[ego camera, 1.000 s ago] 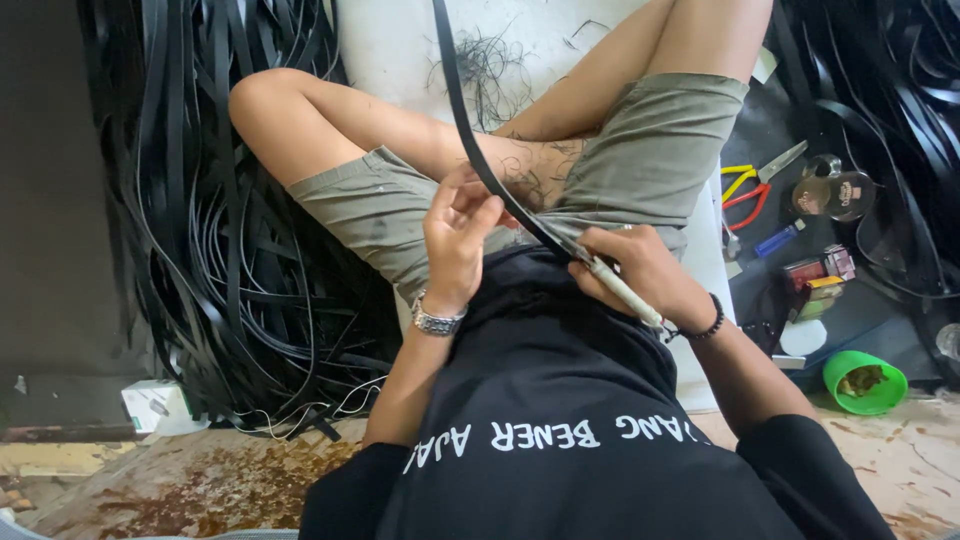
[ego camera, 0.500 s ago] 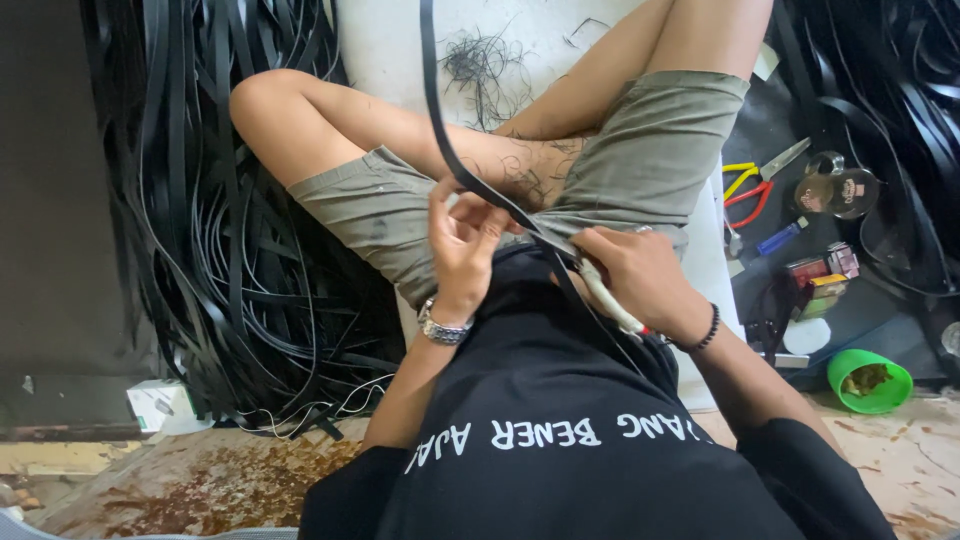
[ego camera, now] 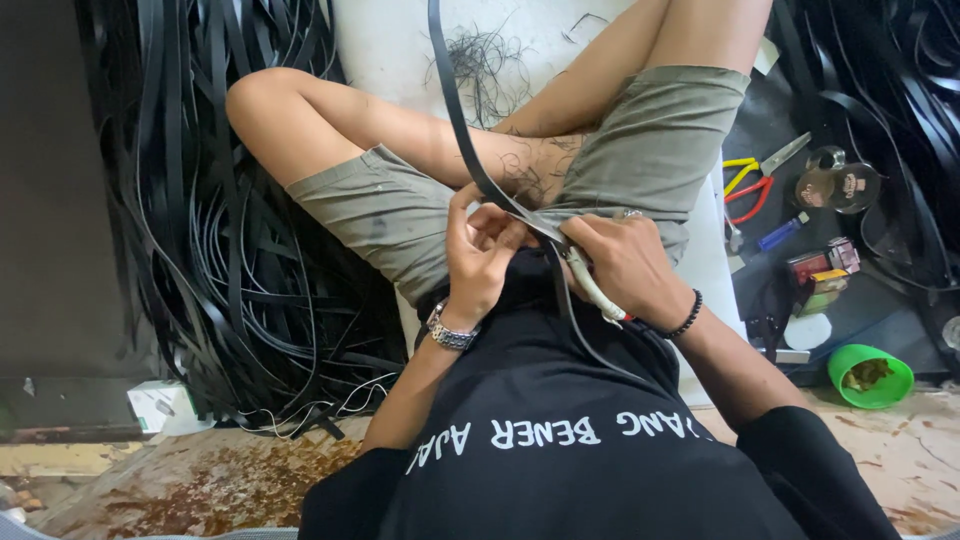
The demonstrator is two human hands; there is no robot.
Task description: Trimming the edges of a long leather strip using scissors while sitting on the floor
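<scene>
I sit cross-legged in green shorts and a black shirt. A long black strip (ego camera: pixel 455 110) runs from the top of the view down to my lap. My left hand (ego camera: pixel 482 255), with a metal watch on the wrist, pinches the strip between thumb and fingers. My right hand (ego camera: pixel 625 262), with a black bead bracelet, is closed on a knife with a pale handle (ego camera: pixel 592 288), its blade end lying against the strip where the hands meet. A thin trimmed sliver hangs down over my shirt.
A big heap of black strips (ego camera: pixel 210 230) lies at my left, more at the top right. At the right are pliers with red and yellow handles (ego camera: pixel 748 185), a blue lighter (ego camera: pixel 777 235), small boxes (ego camera: pixel 822 265), a green cup (ego camera: pixel 870 375). Fine black shavings (ego camera: pixel 490 55) lie on the white sheet.
The strip's upper end has swung left across the white sheet. Both hands stay together at my lap, and the knife hand has shifted slightly toward my body.
</scene>
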